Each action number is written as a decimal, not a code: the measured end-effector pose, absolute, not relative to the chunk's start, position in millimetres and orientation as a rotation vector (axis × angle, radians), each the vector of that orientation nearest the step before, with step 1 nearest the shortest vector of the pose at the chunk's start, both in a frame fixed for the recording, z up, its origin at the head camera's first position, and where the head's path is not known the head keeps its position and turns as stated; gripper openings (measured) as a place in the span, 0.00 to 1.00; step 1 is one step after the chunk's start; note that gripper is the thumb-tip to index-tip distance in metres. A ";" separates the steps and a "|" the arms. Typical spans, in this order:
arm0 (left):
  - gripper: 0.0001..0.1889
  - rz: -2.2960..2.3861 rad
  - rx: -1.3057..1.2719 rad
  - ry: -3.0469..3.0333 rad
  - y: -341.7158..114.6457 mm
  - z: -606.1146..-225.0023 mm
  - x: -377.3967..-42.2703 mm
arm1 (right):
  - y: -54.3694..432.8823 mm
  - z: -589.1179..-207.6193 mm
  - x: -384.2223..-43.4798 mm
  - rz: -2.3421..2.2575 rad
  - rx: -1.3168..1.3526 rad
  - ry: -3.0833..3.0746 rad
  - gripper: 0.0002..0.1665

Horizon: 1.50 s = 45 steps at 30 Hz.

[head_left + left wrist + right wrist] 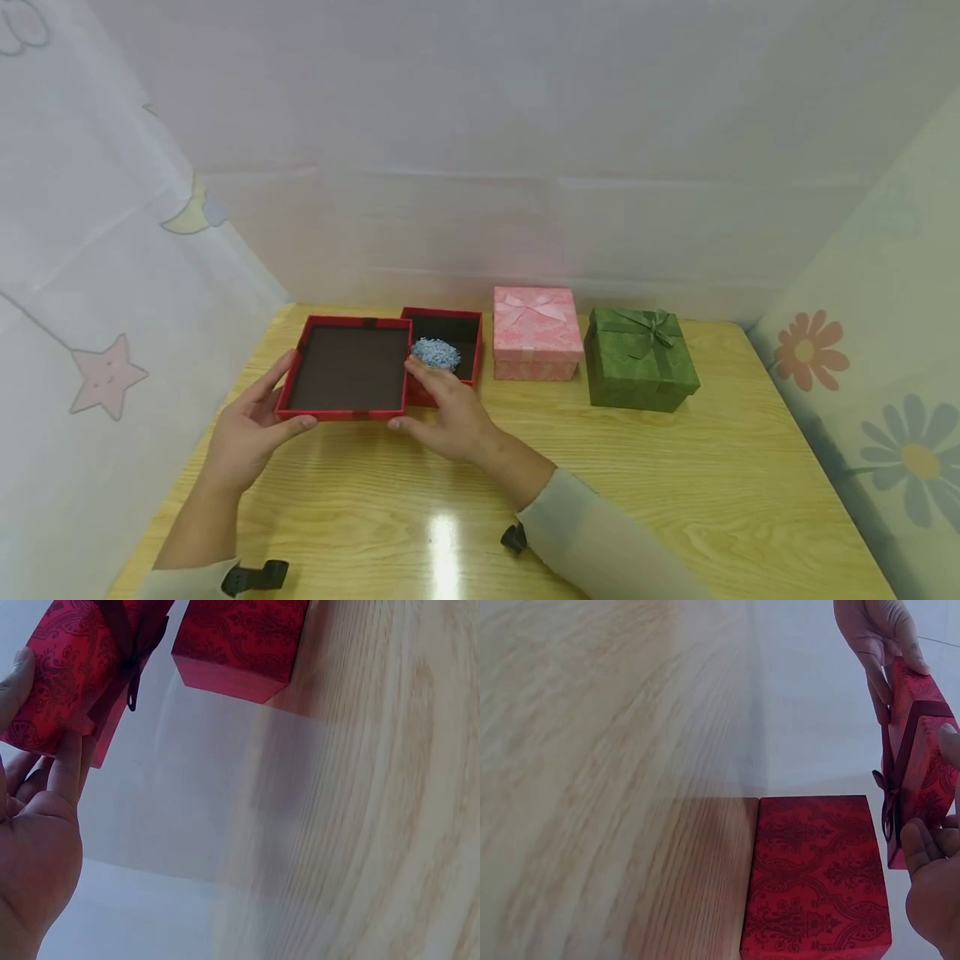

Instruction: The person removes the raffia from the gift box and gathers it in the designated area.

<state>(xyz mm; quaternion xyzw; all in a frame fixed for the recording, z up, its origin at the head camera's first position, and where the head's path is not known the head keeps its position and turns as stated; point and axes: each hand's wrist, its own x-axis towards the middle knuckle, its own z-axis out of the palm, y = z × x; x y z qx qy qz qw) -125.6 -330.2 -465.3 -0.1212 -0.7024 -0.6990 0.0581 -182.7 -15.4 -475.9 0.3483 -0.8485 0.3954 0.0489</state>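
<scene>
Both hands hold a red patterned box lid (348, 367) with its dark inside facing up toward the head camera. The left hand (243, 437) grips its left side, thumb at the near corner and fingers underneath. On the opposite side the right hand (450, 417) pinches the lid's right edge. A dark ribbon bow (891, 799) hangs from the lid's outer face in the right wrist view. Behind and to the right stands the red box base (468, 350), uncovered, with pale blue shredded paper (437, 354) inside. The lid overlaps the base's left part in the head view.
Right of the red base sits a pink gift box (536, 333) with a bow on its lid. Beside it stands a green gift box (641, 362), also lidded and ribboned. All rest near the back of the wooden table (600, 500), before a pale cloth backdrop (525, 167).
</scene>
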 end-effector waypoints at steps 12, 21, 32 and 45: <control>0.49 -2.161 -0.306 -2.116 -345.6 -471.2 -120.1 | -32.8 -478.8 -181.3 1.205 1.081 -2.615 0.52; 0.49 -2.184 -0.294 -2.074 -357.9 -479.3 -118.3 | -45.6 -481.3 -175.2 1.189 1.070 -2.677 0.51; 0.47 -2.136 -0.247 -2.107 -372.8 -488.5 -115.9 | -60.9 -481.0 -171.6 1.128 1.100 -2.718 0.50; 0.46 -2.144 -0.191 -2.170 -386.8 -494.4 -110.8 | -78.9 -490.6 -170.7 1.046 1.086 -2.775 0.49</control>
